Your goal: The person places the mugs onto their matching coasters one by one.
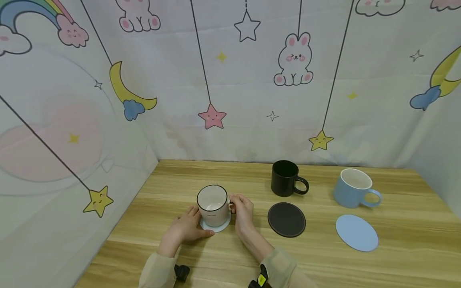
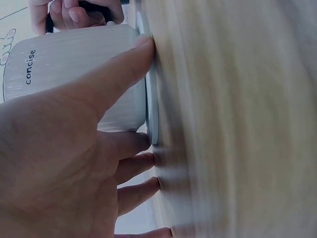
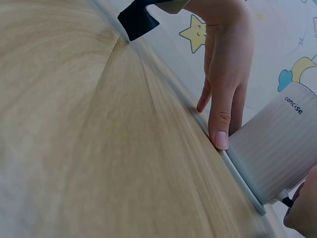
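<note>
A white mug (image 1: pixel 213 205) stands on a pale coaster (image 1: pixel 216 227) at the left of the wooden table (image 1: pixel 396 256). The right hand (image 1: pixel 243 212) pinches the mug's handle. The left hand (image 1: pixel 187 228) lies with straight fingers, its thumb pressing the coaster's edge, holding nothing.

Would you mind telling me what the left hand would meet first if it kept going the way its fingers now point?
Probably the white mug: the left hand points straight at its base, fingertips already against the pale coaster under it. The right hand grips the handle beyond.
</note>
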A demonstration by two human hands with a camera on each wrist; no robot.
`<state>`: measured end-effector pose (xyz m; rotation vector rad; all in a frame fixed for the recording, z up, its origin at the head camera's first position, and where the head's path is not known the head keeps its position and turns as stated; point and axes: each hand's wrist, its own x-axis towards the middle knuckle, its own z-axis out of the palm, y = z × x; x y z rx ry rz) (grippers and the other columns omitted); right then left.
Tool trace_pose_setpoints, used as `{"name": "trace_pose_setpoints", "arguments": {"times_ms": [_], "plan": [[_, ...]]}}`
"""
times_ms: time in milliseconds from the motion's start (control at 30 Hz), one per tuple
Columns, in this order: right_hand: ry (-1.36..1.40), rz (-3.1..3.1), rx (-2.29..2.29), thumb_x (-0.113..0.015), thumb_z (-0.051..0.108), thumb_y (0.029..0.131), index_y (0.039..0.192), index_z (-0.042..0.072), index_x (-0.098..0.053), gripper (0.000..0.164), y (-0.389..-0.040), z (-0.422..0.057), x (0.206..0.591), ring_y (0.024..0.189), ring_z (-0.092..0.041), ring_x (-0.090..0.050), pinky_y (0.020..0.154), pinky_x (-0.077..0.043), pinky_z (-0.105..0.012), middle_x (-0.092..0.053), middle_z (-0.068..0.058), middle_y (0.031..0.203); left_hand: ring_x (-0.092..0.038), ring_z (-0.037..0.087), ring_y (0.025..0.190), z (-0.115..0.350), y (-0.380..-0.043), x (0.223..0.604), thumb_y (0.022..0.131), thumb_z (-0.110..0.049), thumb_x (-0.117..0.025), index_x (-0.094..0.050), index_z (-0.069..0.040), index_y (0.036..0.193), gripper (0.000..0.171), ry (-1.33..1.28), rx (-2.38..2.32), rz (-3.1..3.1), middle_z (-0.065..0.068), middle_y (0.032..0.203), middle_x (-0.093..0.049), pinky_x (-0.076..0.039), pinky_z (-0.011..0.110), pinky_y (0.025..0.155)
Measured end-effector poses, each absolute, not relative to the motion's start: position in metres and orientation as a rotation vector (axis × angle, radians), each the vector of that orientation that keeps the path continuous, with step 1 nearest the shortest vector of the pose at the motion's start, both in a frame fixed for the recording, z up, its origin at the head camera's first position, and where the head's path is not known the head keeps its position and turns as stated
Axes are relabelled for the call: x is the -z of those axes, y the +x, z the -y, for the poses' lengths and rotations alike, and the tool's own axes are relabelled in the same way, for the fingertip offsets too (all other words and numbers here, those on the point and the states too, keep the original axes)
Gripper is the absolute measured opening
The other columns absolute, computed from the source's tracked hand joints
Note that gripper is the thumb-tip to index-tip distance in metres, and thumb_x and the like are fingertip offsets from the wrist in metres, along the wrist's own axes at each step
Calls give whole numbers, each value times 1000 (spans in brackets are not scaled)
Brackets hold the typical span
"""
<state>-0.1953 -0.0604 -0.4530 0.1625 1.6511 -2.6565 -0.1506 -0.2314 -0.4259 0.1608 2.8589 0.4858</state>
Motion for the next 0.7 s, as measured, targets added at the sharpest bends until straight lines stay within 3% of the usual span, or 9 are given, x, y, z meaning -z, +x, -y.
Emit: {"name": "trace_pose_setpoints", "arguments": {"times_ms": [700], "plan": [[116,-1652,2622,-60,11,90,55,12,-45,38,-195,58,453,59,-11,-38,70,-39,-26,-41,4,65,-26,44,143,230,-149,424,78,-51,-74,-33,0,148,96,149,-501,-2866,21,155,-29,-22,76,103]]}}
